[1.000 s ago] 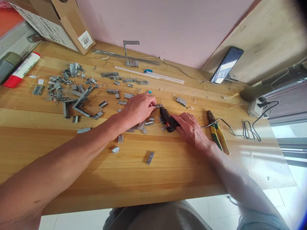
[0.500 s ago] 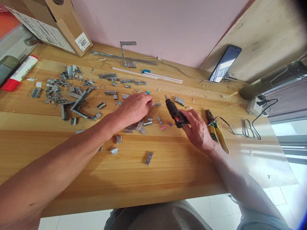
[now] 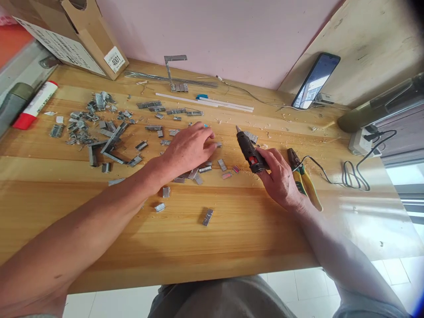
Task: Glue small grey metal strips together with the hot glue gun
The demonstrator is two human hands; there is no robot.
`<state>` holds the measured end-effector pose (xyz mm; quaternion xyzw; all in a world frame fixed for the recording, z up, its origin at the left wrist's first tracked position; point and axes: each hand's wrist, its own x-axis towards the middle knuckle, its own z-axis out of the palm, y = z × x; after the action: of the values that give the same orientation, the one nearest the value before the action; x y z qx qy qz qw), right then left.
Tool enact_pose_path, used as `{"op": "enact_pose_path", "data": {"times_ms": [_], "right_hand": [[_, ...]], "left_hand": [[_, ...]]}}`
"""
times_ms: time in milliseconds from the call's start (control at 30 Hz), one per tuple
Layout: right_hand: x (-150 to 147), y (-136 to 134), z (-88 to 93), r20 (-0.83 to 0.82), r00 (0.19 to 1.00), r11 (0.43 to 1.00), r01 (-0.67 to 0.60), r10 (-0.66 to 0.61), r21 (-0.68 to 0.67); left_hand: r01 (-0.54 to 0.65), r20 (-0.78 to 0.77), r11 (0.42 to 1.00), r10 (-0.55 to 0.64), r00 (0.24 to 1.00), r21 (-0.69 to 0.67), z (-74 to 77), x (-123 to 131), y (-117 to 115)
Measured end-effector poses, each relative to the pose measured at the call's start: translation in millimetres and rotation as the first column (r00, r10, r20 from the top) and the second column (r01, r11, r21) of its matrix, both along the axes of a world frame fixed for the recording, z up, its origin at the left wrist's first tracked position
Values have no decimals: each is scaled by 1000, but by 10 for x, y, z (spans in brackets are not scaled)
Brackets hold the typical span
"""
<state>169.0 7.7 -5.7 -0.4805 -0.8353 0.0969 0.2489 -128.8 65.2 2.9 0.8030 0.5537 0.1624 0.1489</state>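
My right hand (image 3: 280,179) is wrapped round a black hot glue gun (image 3: 251,152), whose nozzle points up and away to the left. Just beyond the nozzle lies a row of joined grey staple-like blocks (image 3: 251,137), partly covered by the gun. Above the scattered pieces, my left hand (image 3: 190,150) reaches out with thumb and forefinger apart. A small grey piece (image 3: 219,144) lies by its thumb tip. Under and beside that hand are several grey pieces (image 3: 198,178), some hidden by it. A reddish piece (image 3: 227,176) lies between the two hands.
Pliers (image 3: 303,176) lie right of the glue gun, near its cable (image 3: 318,168). At the back stand an angled grey construction (image 3: 169,75) and a leaning phone (image 3: 316,81). White sticks (image 3: 225,104) lie before the wall. Left are grey scraps (image 3: 81,126), a marker (image 3: 36,105) and a carton (image 3: 96,48).
My left thumb and forefinger have spread apart from a closed pinch beside the small grey piece. The glue gun has shifted slightly right and up, and the whole view has shifted a little.
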Motion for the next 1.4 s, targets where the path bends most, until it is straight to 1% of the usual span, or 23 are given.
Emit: {"op": "enact_pose_path", "data": {"times_ms": [100, 167, 267, 367, 467, 567, 667, 767, 933, 1067, 1200, 1300, 1333, 1400], "right_hand": [[-1, -11, -41, 19, 1000, 1000, -23, 23, 2], [-1, -22, -65, 41, 998, 998, -56, 56, -18], [4, -43, -83, 54, 993, 995, -102, 103, -15], [8, -62, -82, 52, 990, 991, -129, 127, 41], [9, -77, -75, 62, 987, 984, -153, 147, 96], [1, -83, -71, 68, 982, 970, -184, 175, 162], [-16, -77, -68, 80, 975, 954, -219, 207, 206], [-32, -69, -68, 92, 974, 951, -221, 205, 215], [-27, -64, -88, 106, 980, 965, -187, 169, 183], [-9, -53, -101, 89, 984, 963, -167, 152, 210], [-9, -57, -76, 93, 987, 963, -147, 129, 228], [-1, -68, -51, 82, 991, 965, -120, 103, 232], [7, -65, -47, 69, 993, 964, -110, 96, 241], [35, -46, -51, 40, 997, 963, -79, 71, 257]], "left_hand": [[18, -11, 999, -18, 1000, -33, -39, 29, 4], [18, 22, 999, -17, 1000, -32, -40, 24, 22], [-13, 116, 998, 20, 993, -58, 5, -10, 58], [-50, 248, 983, 94, 964, -179, 66, -61, 87], [-24, 426, 934, 185, 885, -357, 93, -101, 97], [40, 579, 868, 296, 760, -496, 102, -99, 96], [100, 664, 834, 353, 659, -542, 128, -61, 92], [149, 704, 826, 351, 617, -543, 161, -27, 85], [181, 718, 826, 330, 613, -534, 174, -13, 76], [156, 699, 825, 342, 629, -544, 154, -23, 83], [143, 680, 821, 345, 647, -553, 145, -38, 88], [102, 631, 819, 350, 692, -565, 158, -45, 81], [73, 611, 833, 340, 715, -549, 162, -47, 77], [8, 554, 893, 273, 786, -451, 157, -53, 72]]}}
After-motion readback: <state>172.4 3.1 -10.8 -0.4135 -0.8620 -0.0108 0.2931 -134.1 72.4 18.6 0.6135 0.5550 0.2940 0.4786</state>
